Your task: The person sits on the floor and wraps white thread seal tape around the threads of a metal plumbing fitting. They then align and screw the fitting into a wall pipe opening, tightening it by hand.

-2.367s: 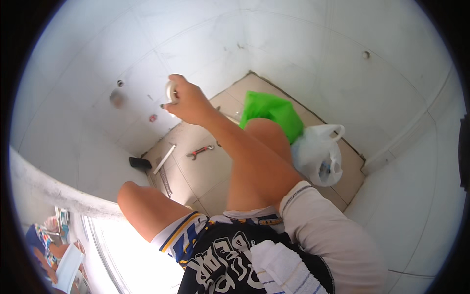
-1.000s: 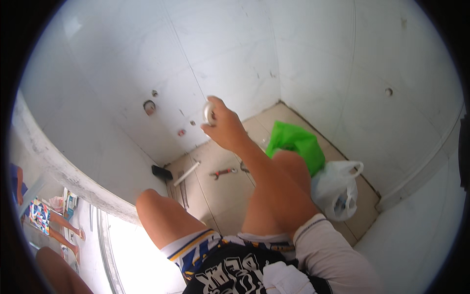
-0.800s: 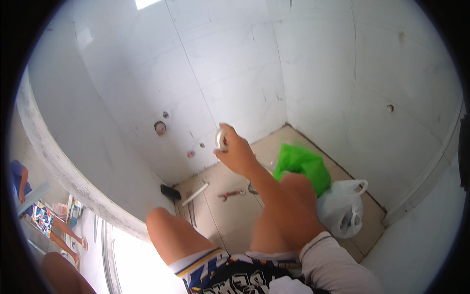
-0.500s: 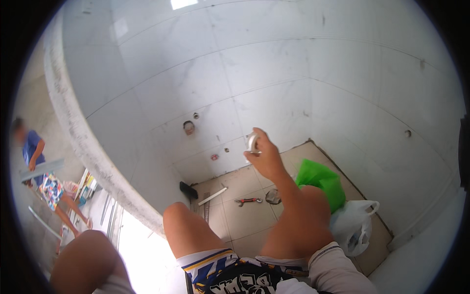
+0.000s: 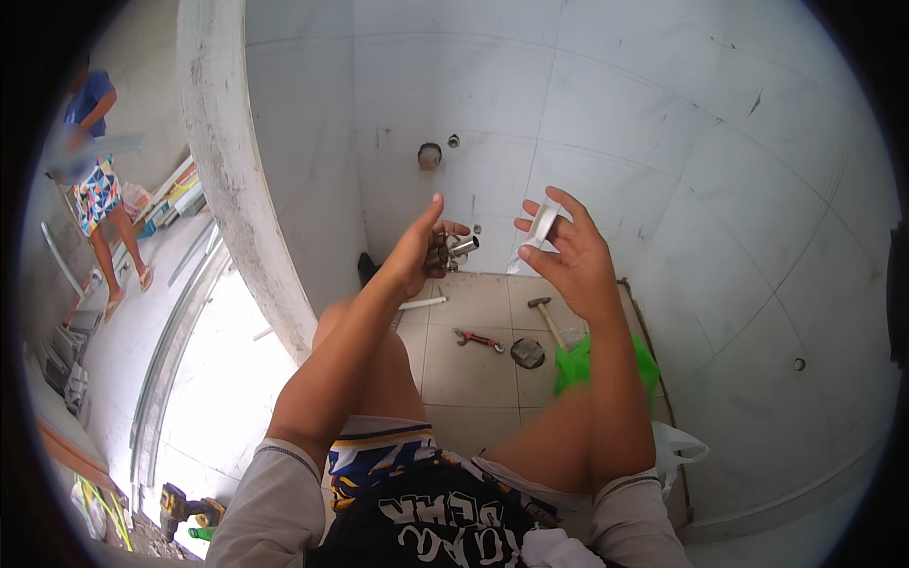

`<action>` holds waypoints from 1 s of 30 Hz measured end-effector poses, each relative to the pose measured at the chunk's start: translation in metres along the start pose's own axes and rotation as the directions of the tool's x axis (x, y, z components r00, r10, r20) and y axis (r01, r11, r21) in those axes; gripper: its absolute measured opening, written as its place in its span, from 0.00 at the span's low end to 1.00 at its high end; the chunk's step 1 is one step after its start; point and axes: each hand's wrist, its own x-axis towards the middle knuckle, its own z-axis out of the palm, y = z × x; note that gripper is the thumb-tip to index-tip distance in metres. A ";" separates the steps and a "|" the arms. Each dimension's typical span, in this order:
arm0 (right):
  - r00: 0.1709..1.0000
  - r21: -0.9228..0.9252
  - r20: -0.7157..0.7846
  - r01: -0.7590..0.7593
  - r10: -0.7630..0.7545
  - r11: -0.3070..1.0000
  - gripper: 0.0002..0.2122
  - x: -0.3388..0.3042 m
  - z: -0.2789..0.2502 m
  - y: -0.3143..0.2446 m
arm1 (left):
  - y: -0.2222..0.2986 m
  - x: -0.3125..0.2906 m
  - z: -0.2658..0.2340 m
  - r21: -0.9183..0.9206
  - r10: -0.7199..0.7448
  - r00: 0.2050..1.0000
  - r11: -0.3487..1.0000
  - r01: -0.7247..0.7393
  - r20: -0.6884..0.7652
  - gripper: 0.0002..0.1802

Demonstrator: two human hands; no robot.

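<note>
My left hand (image 5: 413,254) is closed round a shiny metal pipe fitting (image 5: 463,247), whose open tubular end points right. The rest of the fitting is partly covered by the fingers, so its exact kind is unclear. Across from it, my right hand (image 5: 585,257) pinches a roll of white tape (image 5: 544,221) between thumb and fingers. A loose strip hangs from the roll near the thumb. The two hands are apart, raised above the tiled floor (image 5: 464,374) in front of the wall.
On the floor lie a red-handled wrench (image 5: 479,341), a hammer (image 5: 547,320), a round drain cover (image 5: 527,353) and a green bag (image 5: 615,367). A white plastic bag (image 5: 674,447) sits at right. Beyond the wall edge (image 5: 213,142) stands another person (image 5: 95,170); a drill (image 5: 180,511) is lower left.
My left hand has come into view with the metal fitting. The right hand, still with the tape roll, appears farther right, and the view has shifted, showing the hammer.
</note>
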 end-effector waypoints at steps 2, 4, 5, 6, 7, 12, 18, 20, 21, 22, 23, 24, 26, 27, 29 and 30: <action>0.999 -0.013 0.050 -0.015 0.015 1.000 0.37 0.001 0.006 0.014 | -0.021 -0.002 -0.001 0.004 -0.077 0.997 0.997 0.077 -0.010 0.41; 0.997 -0.009 0.052 -0.053 0.054 0.999 0.37 -0.002 0.008 0.026 | -0.038 -0.004 -0.004 0.011 -0.122 0.992 0.992 0.122 0.041 0.40; 0.995 -0.016 0.038 -0.089 0.089 0.996 0.37 -0.003 0.008 0.032 | -0.046 -0.004 -0.005 0.013 -0.141 0.987 0.990 0.140 0.075 0.38; 0.995 -0.017 0.055 -0.078 0.079 0.997 0.37 -0.006 0.008 0.036 | -0.054 -0.004 -0.005 0.011 -0.160 0.981 0.987 0.160 0.110 0.37; 0.994 -0.027 0.058 -0.089 0.091 0.996 0.36 -0.009 0.007 0.040 | -0.062 -0.004 -0.005 0.021 -0.164 0.978 0.987 0.162 0.130 0.36; 0.986 -0.088 0.100 -0.123 0.131 0.989 0.36 -0.013 0.007 0.049 | -0.074 -0.005 0.001 0.029 -0.068 0.960 0.998 0.062 0.270 0.29; 0.981 -0.124 0.108 -0.149 0.163 0.981 0.35 -0.013 0.012 0.057 | -0.067 -0.012 0.006 0.277 0.045 0.960 0.953 -0.125 0.275 0.35; 0.981 -0.123 0.118 -0.138 0.153 0.983 0.35 -0.013 0.013 0.060 | -0.069 -0.013 0.007 0.287 0.091 0.954 0.942 -0.176 0.287 0.35; 0.981 -0.125 0.121 -0.136 0.151 0.983 0.35 -0.013 0.012 0.061 | -0.071 -0.014 0.009 0.282 0.133 0.944 0.934 -0.221 0.301 0.36; 0.981 -0.127 0.122 -0.135 0.151 0.983 0.35 -0.014 0.012 0.063 | -0.071 -0.014 0.008 0.305 0.132 0.950 0.927 -0.219 0.282 0.37; 0.981 -0.134 0.122 -0.135 0.152 0.982 0.35 -0.014 0.012 0.064 | -0.071 -0.013 0.009 0.316 0.148 0.949 0.919 -0.236 0.278 0.39; 0.980 -0.127 0.120 -0.144 0.159 0.982 0.35 -0.013 0.011 0.065 | -0.072 -0.013 0.010 0.327 0.164 0.947 0.910 -0.253 0.275 0.41; 0.979 -0.128 0.121 -0.151 0.166 0.980 0.37 -0.012 0.011 0.066 | -0.072 -0.013 0.010 0.375 0.150 0.954 0.895 -0.242 0.260 0.38; 0.977 -0.120 0.125 -0.158 0.173 0.980 0.37 -0.011 0.011 0.067 | -0.072 -0.013 0.011 0.401 0.142 0.958 0.885 -0.235 0.249 0.37; 0.975 -0.116 0.127 -0.169 0.183 0.979 0.36 -0.011 0.012 0.068 | -0.071 -0.012 0.011 0.440 0.165 0.954 0.858 -0.264 0.251 0.37; 0.975 -0.126 0.129 -0.163 0.179 0.979 0.36 -0.011 0.012 0.068 | -0.071 -0.012 0.011 0.461 0.180 0.951 0.842 -0.280 0.251 0.37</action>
